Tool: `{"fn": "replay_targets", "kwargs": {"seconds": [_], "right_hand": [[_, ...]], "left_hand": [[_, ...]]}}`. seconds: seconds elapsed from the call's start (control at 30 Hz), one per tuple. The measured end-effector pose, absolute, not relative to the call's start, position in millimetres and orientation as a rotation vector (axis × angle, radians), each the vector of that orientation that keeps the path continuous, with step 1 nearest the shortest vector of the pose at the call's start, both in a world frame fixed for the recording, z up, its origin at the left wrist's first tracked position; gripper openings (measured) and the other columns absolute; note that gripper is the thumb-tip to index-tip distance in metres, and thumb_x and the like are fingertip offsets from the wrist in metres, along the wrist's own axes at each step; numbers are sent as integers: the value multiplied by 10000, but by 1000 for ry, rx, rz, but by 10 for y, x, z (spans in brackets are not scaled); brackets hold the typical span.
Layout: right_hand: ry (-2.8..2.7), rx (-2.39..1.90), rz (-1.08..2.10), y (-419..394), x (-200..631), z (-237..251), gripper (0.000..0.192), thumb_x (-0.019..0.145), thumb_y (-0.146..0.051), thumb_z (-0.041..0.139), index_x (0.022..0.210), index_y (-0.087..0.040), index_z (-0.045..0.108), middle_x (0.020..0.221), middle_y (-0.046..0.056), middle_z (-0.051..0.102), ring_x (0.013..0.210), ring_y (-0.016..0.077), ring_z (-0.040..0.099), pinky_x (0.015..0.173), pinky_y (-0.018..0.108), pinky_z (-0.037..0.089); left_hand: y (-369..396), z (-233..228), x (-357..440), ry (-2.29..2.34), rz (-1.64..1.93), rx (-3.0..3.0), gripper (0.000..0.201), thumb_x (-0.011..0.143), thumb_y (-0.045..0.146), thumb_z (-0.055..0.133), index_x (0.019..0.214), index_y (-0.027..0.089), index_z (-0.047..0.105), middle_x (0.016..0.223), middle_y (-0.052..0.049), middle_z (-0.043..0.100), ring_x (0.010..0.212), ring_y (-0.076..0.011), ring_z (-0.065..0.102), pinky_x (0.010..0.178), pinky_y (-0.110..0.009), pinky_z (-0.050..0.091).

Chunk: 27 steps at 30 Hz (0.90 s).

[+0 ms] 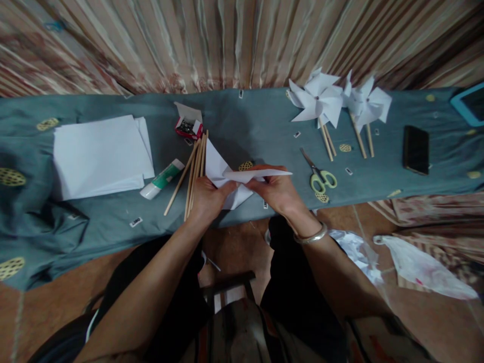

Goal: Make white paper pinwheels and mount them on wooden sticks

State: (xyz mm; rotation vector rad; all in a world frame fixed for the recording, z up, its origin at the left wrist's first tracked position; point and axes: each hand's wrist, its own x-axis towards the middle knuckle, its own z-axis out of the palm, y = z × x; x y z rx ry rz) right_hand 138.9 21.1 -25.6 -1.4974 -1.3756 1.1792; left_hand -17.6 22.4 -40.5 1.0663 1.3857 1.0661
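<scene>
My left hand (207,197) and my right hand (278,191) both pinch a folded white paper sheet (223,174) held just above the front edge of the blue-grey cloth-covered table (264,126). A flat flap of the paper sticks out to the right over my right hand. Several wooden sticks (193,171) lie on the cloth right beside my left hand. My right wrist wears a metal bangle.
A stack of white paper (100,154) lies at left, a glue tube (162,179) beside it, and an open red box of pins (188,126) behind. Green-handled scissors (319,174), finished paper pinwheels (333,101) and a black phone (415,149) are at right. Plastic bags (419,264) lie on the floor.
</scene>
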Motion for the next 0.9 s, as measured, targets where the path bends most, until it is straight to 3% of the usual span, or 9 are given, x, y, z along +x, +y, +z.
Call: {"fn": "replay_targets", "kwargs": {"seconds": [0.63, 0.9], "right_hand": [[-1410, -1578, 1158, 204, 1369, -238, 102, 674, -200, 670, 758, -184, 725, 645, -22, 632, 601, 123, 519, 572, 265, 396], [-1456, -1533, 1135, 212, 1377, -257, 134, 672, -172, 648, 774, -188, 732, 713, -8, 679, 668, 148, 574, 609, 268, 418]], "left_hand": [[224, -446, -170, 1387, 1039, 1032, 145, 595, 199, 750, 734, 160, 739, 763, -34, 754, 729, -212, 697, 678, -289, 553], [222, -401, -160, 1331, 1081, 1007, 164, 600, 229, 791, 751, 188, 741, 807, -29, 767, 815, -226, 716, 764, -315, 569]]}}
